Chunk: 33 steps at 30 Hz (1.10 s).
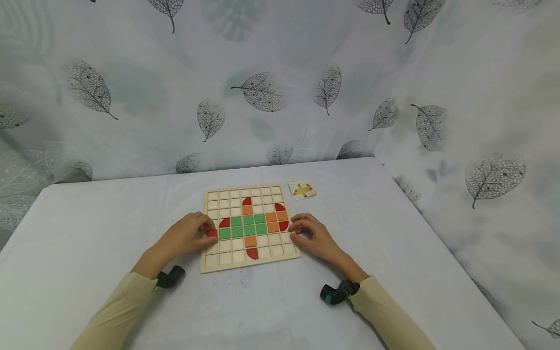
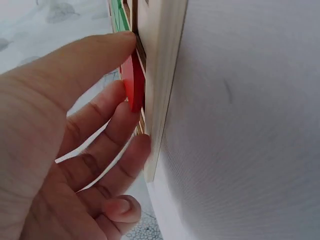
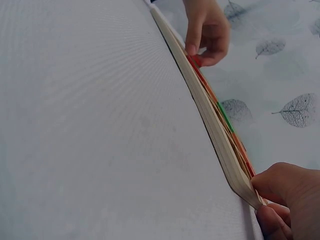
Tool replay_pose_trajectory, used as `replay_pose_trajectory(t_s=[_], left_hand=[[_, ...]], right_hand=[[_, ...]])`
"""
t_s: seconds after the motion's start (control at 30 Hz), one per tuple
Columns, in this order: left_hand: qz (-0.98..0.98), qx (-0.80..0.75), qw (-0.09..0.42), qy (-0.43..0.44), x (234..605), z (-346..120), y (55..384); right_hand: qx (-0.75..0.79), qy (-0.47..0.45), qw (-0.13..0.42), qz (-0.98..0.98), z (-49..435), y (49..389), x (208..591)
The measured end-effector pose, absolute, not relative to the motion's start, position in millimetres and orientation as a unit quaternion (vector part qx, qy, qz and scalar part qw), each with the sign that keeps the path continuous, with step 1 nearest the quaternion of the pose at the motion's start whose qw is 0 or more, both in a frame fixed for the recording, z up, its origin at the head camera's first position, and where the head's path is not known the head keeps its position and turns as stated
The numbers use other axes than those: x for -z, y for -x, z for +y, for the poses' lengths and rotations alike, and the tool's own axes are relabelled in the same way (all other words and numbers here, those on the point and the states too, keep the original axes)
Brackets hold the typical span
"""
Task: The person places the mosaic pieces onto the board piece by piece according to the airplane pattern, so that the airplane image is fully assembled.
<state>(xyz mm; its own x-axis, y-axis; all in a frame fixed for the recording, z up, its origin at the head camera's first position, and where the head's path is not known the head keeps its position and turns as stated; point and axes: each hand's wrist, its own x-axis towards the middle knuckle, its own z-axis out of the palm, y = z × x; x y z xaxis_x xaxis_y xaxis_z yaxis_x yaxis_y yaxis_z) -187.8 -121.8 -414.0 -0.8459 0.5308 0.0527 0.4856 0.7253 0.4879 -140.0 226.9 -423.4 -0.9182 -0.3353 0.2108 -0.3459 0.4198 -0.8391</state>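
Observation:
My left hand (image 1: 189, 235) is at the left edge of a wooden grid board (image 1: 225, 259), pinching a red tile (image 1: 212, 233) between thumb and fingers. In the left wrist view that red tile (image 2: 132, 82) has a curved edge and stands slightly tilted in the frame's edge cell. On the opposite side, my right hand (image 1: 318, 238) grips the board's right edge with curled thumb and fingers. Green square tiles (image 1: 248, 219) form two rows across the middle. Orange squares (image 1: 247, 209) and red quarter-round tiles (image 1: 252, 253) lie around them.
A small pattern card (image 1: 302, 190) lies behind the board's right corner. White cloth covers the table (image 1: 245, 311), and a leaf-print sheet (image 1: 288, 48) hangs at the back and right. Each wrist wears a black camera (image 1: 171, 277).

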Motion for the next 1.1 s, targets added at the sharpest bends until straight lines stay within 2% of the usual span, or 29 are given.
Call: replay_pose_trajectory(t_s=[0.5, 1.1], left_hand=[[0.895, -0.340, 0.086, -0.277, 410, -133, 189], [0.874, -0.341, 0.078, -0.338, 412, -137, 202]], right_hand=[[-0.497, -0.206, 0.009, -0.843, 227, 141, 424], [-0.497, -0.199, 0.003, -0.845, 228, 142, 426]])
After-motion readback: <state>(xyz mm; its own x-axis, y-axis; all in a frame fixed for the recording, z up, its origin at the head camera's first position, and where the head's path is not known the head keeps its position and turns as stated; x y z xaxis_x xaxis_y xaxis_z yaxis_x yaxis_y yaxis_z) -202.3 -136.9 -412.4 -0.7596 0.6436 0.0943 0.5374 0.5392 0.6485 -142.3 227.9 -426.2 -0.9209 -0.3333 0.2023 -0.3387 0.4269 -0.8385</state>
